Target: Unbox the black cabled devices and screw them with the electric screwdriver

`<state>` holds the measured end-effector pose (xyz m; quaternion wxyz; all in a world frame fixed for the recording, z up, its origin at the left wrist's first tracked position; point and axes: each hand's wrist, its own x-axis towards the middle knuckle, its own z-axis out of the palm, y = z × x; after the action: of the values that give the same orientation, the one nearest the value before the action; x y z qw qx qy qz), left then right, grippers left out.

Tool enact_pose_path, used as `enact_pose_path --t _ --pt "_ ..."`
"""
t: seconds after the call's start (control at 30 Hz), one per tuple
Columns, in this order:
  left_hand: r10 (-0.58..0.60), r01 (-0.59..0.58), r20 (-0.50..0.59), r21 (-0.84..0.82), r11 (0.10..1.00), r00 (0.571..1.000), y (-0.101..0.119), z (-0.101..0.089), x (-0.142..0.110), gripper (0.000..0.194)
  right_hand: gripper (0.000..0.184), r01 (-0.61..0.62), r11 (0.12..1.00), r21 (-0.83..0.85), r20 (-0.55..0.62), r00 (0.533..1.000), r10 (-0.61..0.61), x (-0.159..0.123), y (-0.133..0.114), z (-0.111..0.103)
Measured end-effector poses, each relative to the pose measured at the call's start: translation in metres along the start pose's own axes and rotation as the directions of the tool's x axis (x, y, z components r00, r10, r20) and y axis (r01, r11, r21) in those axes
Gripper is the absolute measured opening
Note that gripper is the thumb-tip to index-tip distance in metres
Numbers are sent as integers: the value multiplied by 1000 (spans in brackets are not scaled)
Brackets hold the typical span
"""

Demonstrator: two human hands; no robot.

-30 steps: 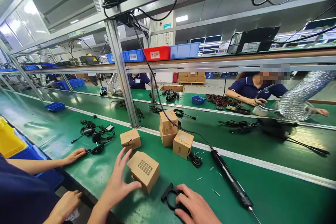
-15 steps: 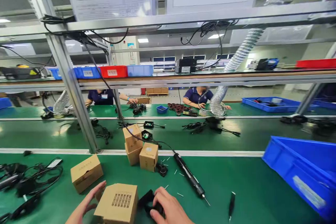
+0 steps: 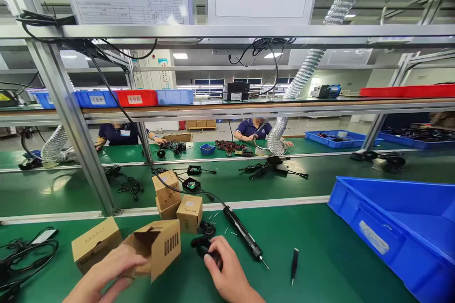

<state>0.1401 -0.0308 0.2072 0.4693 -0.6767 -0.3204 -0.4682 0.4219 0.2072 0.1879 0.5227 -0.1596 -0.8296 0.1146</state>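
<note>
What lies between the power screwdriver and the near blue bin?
A slim black tool lies on the green bench between the power screwdriver and that bin, in the head view.

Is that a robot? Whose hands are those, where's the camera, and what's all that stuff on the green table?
No robot here! These are a person's own two bare hands. The camera sits on that person's head, looking forward and down, so every picture shows what's in front of them.

The left hand holds an open cardboard box. The right hand has its fingers around a black part; I can't tell what it is.

On the green table are more cardboard boxes, black cables, a long black tool with a metal tip, a small thin tool and a big blue bin. Across from them sit other people in dark blue shirts.
</note>
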Motion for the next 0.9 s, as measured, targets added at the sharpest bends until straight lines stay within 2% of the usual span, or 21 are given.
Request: enact_pose_path --t 0.03,0.1,0.13,0.2,0.23,0.27,0.3,0.33,0.4,0.47,0.53,0.67,0.77,0.83,0.9 --pt "103 -106 57 46 993 993 11 -4 9 33 47 14 999 44 -50 999 -11 1 2 -3" --pt "156 -180 260 70 981 953 34 -8 25 32 53 54 992 113 -159 987 -35 4 7 -8" --pt "153 -192 395 62 979 906 44 -8 32 29 53 75 989 131 -212 976 -46 5 9 -10" --pt "175 -250 631 32 968 756 61 -6 42 35 51 100 983 155 -272 961 -55 7 14 -12" --pt "189 -273 679 17 962 710 67 -4 45 40 48 112 980 163 -285 957 -62 8 16 -13" --pt "212 -293 690 -1 956 692 72 -1 47 44 43 138 978 155 -302 949 -86 8 17 -14" --pt "238 -311 674 -12 950 699 76 3 47 45 36 190 975 112 -335 931 -143 7 16 -14" --pt "268 -334 635 -17 943 725 79 6 46 42 28 275 961 15 -379 891 -249 6 15 -16" --pt "335 -402 556 -3 916 760 83 13 43 29 17 453 859 -237 -414 753 -511 1 9 -19" --pt "388 -463 504 28 886 772 87 17 39 21 23 564 708 -426 -362 611 -704 -5 3 -23" --pt "429 -498 461 33 867 777 88 18 38 25 28 622 603 -500 -296 531 -794 -11 -3 -26" --pt "469 -526 369 67 848 802 85 20 43 36 36 714 491 -500 -199 457 -867 -19 -7 -30" --pt "499 -551 313 102 828 808 78 31 47 37 43 751 388 -534 -85 409 -909 -20 -11 -29" --pt "523 -566 290 89 819 802 72 40 48 37 48 754 340 -562 -20 398 -917 -19 -13 -25" --pt "542 -576 265 70 814 798 67 46 48 36 51 749 347 -565 -11 413 -910 -18 -13 -21"
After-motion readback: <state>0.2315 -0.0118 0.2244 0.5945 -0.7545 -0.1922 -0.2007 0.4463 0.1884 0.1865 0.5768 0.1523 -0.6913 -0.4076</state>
